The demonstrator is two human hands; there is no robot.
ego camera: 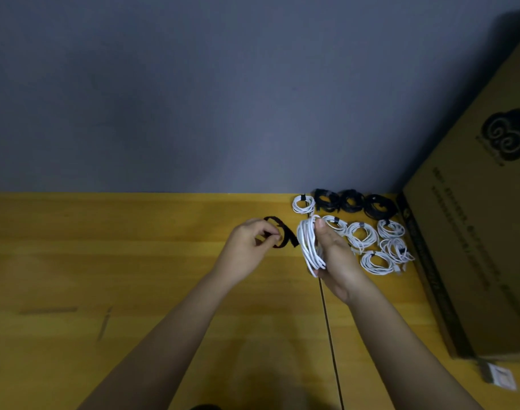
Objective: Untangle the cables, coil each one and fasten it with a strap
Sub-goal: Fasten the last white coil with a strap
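Note:
My right hand (337, 255) grips a coiled white cable (307, 244), held upright above the yellow table (134, 261), thumb on its top edge. My left hand (247, 247) pinches a black strap (282, 232) just left of that coil; the strap loops up and trails toward the coil. At the table's far right lie several strapped white coils (360, 233) and three strapped black coils (352, 202).
A large cardboard box (474, 247) stands along the right edge of the table, close to the finished coils. A grey wall (193, 99) backs the table. A dark seam (329, 335) runs down the tabletop. A small white packet (501, 377) lies at the box's near corner.

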